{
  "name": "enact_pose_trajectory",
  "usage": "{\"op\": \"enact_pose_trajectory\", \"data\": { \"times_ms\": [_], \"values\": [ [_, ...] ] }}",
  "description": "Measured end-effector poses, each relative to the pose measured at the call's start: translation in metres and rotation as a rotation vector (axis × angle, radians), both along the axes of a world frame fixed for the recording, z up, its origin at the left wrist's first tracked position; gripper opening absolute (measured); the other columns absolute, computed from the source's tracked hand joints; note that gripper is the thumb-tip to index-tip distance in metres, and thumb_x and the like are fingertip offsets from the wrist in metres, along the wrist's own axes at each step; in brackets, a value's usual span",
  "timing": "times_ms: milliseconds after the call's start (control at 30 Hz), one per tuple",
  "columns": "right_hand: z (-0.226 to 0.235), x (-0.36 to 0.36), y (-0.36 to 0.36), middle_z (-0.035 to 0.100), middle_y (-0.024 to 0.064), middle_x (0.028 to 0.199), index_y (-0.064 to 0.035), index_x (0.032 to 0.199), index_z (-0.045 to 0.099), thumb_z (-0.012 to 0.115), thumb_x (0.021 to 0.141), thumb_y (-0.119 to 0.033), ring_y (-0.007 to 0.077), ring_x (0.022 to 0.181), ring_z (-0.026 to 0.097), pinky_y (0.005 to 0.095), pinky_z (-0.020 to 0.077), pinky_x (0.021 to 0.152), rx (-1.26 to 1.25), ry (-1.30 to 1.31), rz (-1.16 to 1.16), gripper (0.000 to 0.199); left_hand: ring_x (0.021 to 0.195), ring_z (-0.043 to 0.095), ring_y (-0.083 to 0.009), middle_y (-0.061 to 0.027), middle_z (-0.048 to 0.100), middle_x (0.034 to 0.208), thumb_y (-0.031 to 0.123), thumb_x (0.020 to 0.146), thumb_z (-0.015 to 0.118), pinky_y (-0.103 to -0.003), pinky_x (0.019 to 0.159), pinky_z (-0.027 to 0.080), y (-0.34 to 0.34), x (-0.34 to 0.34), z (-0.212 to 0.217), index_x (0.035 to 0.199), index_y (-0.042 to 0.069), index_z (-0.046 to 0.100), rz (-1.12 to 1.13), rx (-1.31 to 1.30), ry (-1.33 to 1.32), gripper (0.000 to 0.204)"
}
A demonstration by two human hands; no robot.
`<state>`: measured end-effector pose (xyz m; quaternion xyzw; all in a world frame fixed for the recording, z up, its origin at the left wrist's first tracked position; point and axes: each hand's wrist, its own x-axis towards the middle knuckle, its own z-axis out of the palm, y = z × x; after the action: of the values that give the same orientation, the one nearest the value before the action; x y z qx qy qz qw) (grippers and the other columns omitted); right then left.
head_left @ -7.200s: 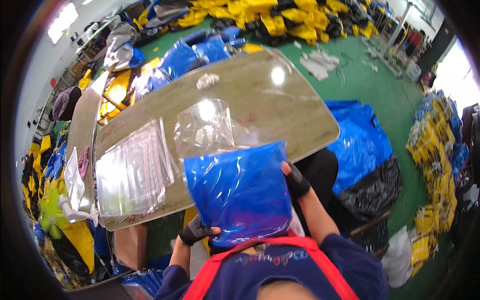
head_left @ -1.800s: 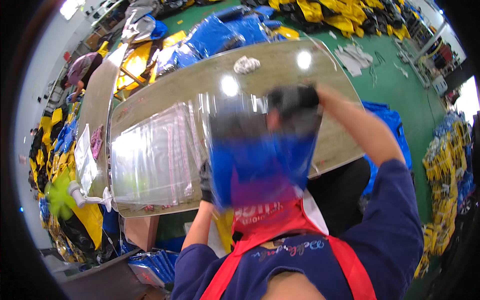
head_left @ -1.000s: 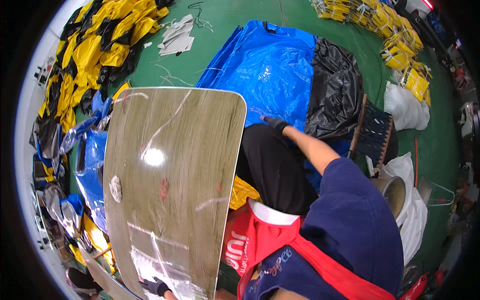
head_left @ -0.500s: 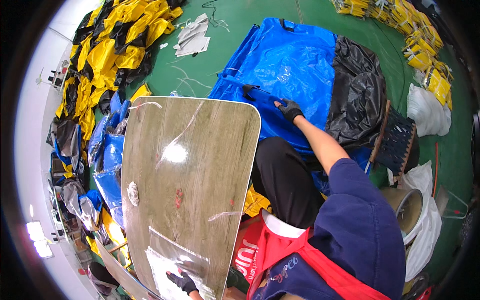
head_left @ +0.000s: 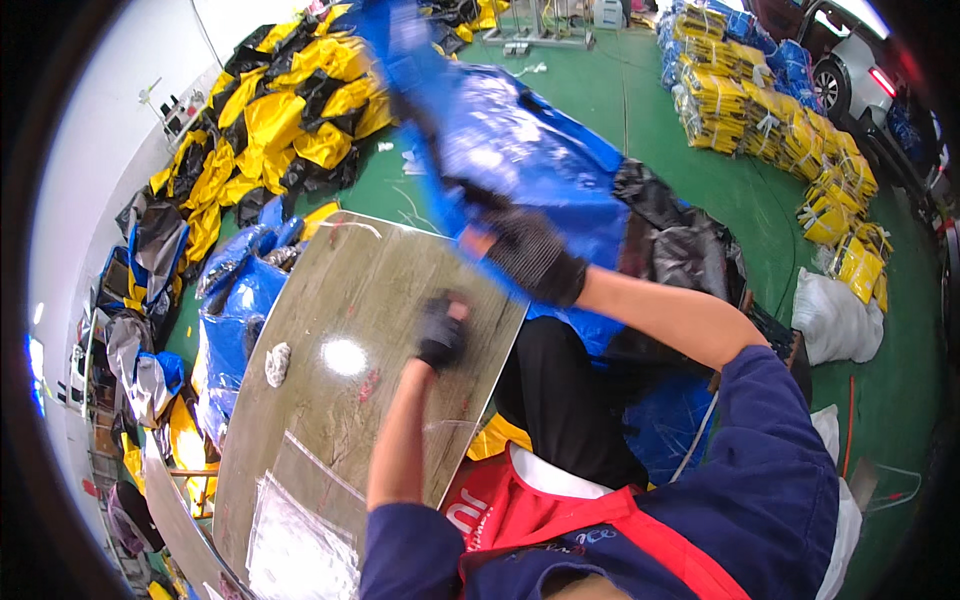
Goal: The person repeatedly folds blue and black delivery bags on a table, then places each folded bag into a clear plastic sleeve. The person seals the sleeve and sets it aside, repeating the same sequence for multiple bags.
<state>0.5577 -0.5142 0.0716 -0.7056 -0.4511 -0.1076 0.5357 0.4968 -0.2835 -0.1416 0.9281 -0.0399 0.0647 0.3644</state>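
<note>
Clearly, what matters from where I sit is how the blue sheet (head_left: 560, 165) lies to my two hands, reading my view as a clock face with twelve at the top. It spreads over the green floor (head_left: 640, 110) beyond the worktop (head_left: 400, 260), at twelve o'clock from my right hand (head_left: 530, 255) and about one from my left hand (head_left: 441, 330), so the right is plainly nearer. A raised flap, badly blurred, leaves the right fingers toward eleven, making its long axis roughly eleven to five; a black section (head_left: 690, 225) sits at three. My right hand looks closed on the flap's near edge, though blur hides the exact hold. My left hovers over the worktop between the two, and I can't tell how far its fingers are open; I see nothing in it. Clear plastic bags (head_left: 300, 545) lie at seven from it.
</note>
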Motion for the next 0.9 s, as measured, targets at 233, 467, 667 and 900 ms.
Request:
{"op": "enact_pose_trajectory", "data": {
  "times_ms": [233, 467, 667, 900],
  "values": [
    [-0.071, -0.211, 0.035, 0.022, 0.0087, 0.153, -0.0343, 0.130, 0.046, 0.054, 0.087, -0.042, 0.0462, 0.139, 0.015, 0.0737, 0.0147, 0.099, -0.450, -0.402, 0.787, 0.044, 0.093, 0.056, -0.0254, -0.0099, 0.061, 0.101, 0.030, 0.088, 0.057, -0.037, 0.084, 0.044, 0.030, -0.183, 0.212, 0.107, 0.004, 0.058, 0.062, -0.956, 0.343, 0.032],
    [-0.156, -0.367, 0.047, 0.032, 0.0036, 0.146, -0.0330, 0.113, 0.062, 0.048, 0.086, -0.054, 0.0399, 0.135, 0.022, 0.0705, 0.0217, 0.097, -0.839, -0.288, 1.406, 0.037, 0.080, 0.062, -0.0169, -0.0060, 0.064, 0.091, 0.025, 0.082, 0.066, -0.031, 0.074, 0.052, 0.193, -0.284, 0.216, 0.110, 0.004, 0.057, 0.470, -0.726, 0.373, 0.036],
    [-0.117, -0.172, 0.069, 0.060, 0.0091, 0.107, -0.0182, 0.091, 0.068, 0.065, 0.077, -0.035, 0.0307, 0.096, 0.058, 0.0434, 0.0466, 0.079, -0.285, -0.285, 0.397, 0.022, 0.120, 0.046, -0.0430, -0.0296, 0.048, 0.130, 0.040, 0.095, 0.046, -0.044, 0.103, 0.035, 0.270, -0.405, 0.151, 0.130, -0.008, 0.044, 1.117, 0.491, 0.084, 0.060],
    [-0.133, -0.005, 0.003, 0.062, 0.0149, 0.102, -0.0082, 0.086, 0.066, 0.059, 0.081, -0.034, 0.0350, 0.111, 0.049, 0.0461, 0.0343, 0.099, -0.754, -0.343, -0.155, 0.027, 0.091, 0.063, -0.0415, -0.0280, 0.061, 0.108, 0.042, 0.094, 0.044, -0.048, 0.077, 0.049, 0.249, -0.533, 0.075, 0.129, 0.002, 0.048, 1.484, 0.637, 0.244, 0.053]
  ]
}}
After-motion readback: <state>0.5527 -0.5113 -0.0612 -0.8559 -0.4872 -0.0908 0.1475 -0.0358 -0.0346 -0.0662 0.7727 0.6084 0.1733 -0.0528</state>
